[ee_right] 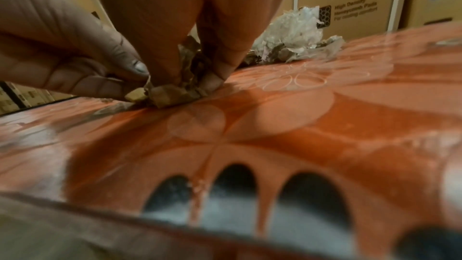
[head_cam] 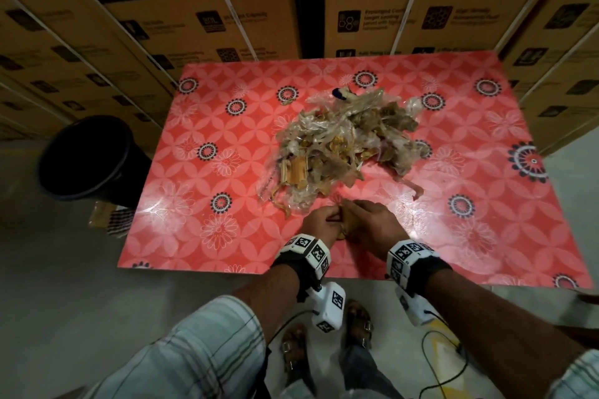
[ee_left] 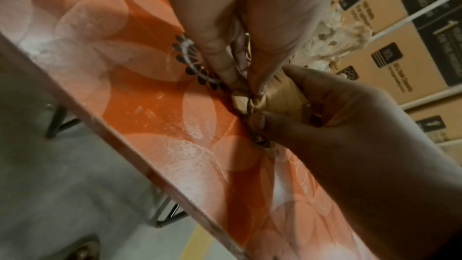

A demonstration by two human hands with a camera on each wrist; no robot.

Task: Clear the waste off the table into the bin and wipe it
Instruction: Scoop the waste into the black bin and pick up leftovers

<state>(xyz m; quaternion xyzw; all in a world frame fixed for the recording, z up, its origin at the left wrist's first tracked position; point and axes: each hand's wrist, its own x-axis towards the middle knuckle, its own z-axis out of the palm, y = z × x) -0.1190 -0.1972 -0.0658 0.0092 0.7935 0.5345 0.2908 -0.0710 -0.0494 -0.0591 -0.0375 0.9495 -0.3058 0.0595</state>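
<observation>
Counter (head_cam: 181,204): set in front of the stacked cartons (head_cam: 194,26), which are ranged behind it and to both sides.
Waste pile (head_cam: 343,142): heaped on the counter, around the middle, toward the far half.
Bin (head_cam: 87,159): placed on the floor, just beside the counter's left edge.
Left hand (head_cam: 319,223): held over the counter's near part, in front of the waste pile, touching the right hand.
Right hand (head_cam: 369,225): placed just right of the left hand.
Brown scrap (ee_left: 280,96): lodged between the two hands, on the counter, pinched by fingers (ee_left: 225,66) of both.
Feet (head_cam: 324,343): planted on the floor before the counter's near edge.
</observation>
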